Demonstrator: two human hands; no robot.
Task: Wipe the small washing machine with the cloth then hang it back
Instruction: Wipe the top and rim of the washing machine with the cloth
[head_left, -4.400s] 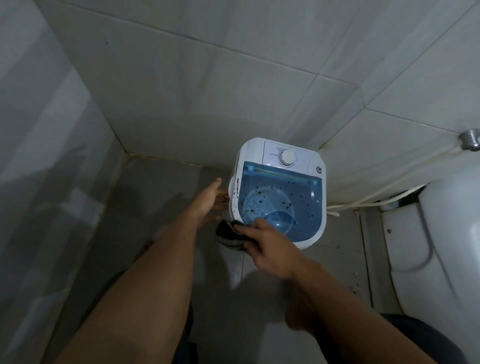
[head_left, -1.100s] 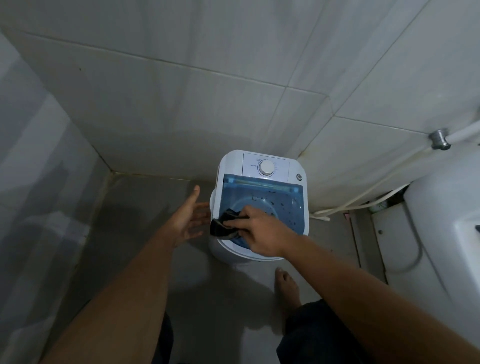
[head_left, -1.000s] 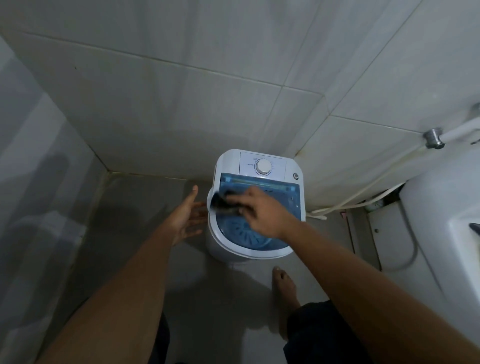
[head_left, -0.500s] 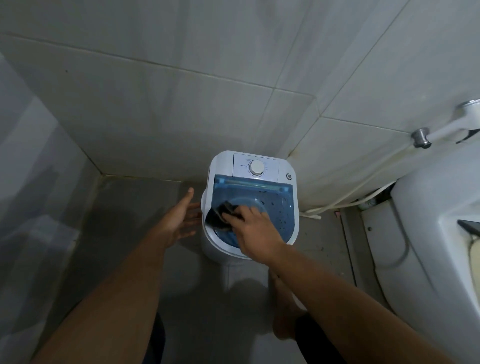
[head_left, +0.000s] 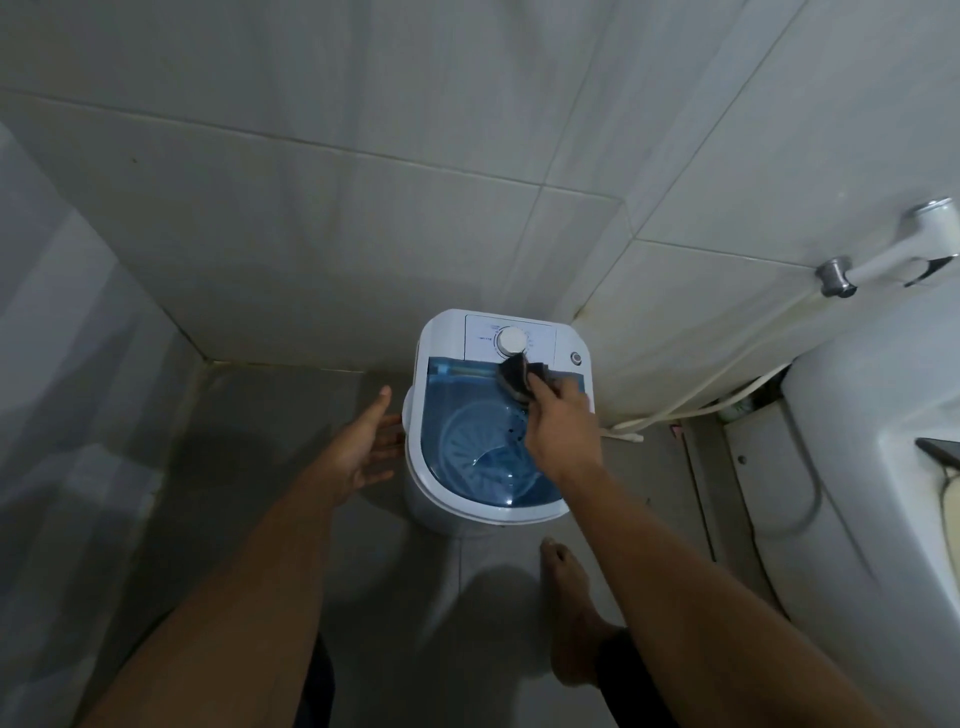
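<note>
A small white washing machine (head_left: 441, 338) with a see-through blue lid stands on the floor in the tiled corner. Its white dial (head_left: 511, 341) sits on the back panel. My right hand (head_left: 563, 426) reaches over the lid and holds a dark cloth (head_left: 517, 376) bunched in its fingers, pressed on the lid's far edge just below the dial. My left hand (head_left: 361, 449) is flat and open, fingers spread, against the machine's left side.
A white toilet (head_left: 872, 467) fills the right side. A white hose (head_left: 691, 402) runs along the wall base behind the machine to a metal valve (head_left: 835, 277). My bare foot (head_left: 566, 597) stands just in front of the machine. Grey floor tiles lie to the left.
My right hand has carried the cloth from the lid's near left part to its far edge by the dial. The left hand has stayed at the machine's side.
</note>
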